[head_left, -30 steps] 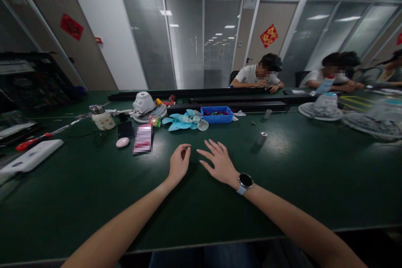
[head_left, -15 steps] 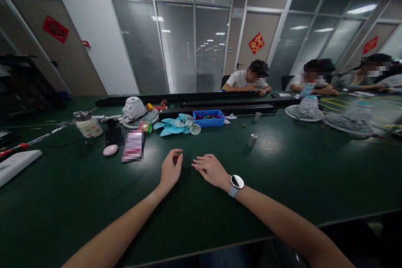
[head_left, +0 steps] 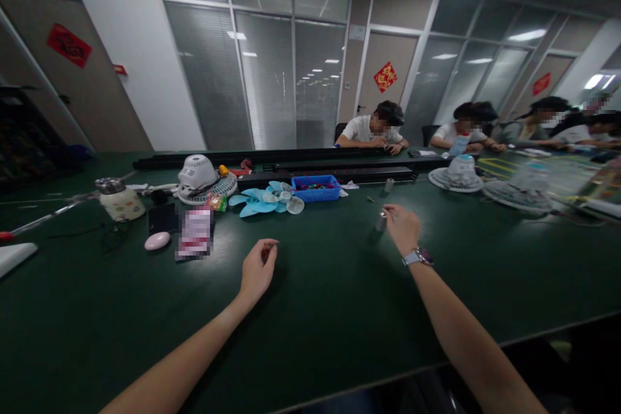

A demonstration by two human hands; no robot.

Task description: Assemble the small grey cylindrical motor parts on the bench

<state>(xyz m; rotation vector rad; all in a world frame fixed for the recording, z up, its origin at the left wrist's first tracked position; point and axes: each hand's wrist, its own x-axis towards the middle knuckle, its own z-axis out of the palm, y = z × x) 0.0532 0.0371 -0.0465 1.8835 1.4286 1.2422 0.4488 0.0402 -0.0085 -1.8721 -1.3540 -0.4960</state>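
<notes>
My right hand (head_left: 403, 230) reaches out over the table, its bent fingers pinching at the top of a small silver metal cylinder (head_left: 380, 222). The cylinder stands upright on the dark green tabletop, its upper right edge hidden by the fingertips. My left hand (head_left: 257, 270) rests on its side on the table, loosely curled with a gap between thumb and fingers, holding nothing. A second small metal cylinder (head_left: 389, 185) stands farther back, near a thin small piece (head_left: 370, 199) lying flat.
Beyond my hands lie light blue fan blades (head_left: 257, 202), a blue bin (head_left: 316, 189) of small parts and a white fan body (head_left: 196, 171). A phone (head_left: 162, 218), pink oval object (head_left: 157, 241) and jar (head_left: 120, 200) are left. People (head_left: 371, 131) sit across the table.
My right hand has moved right and forward from beside my left hand to the metal cylinder. The left hand stays put; the view has shifted slightly.
</notes>
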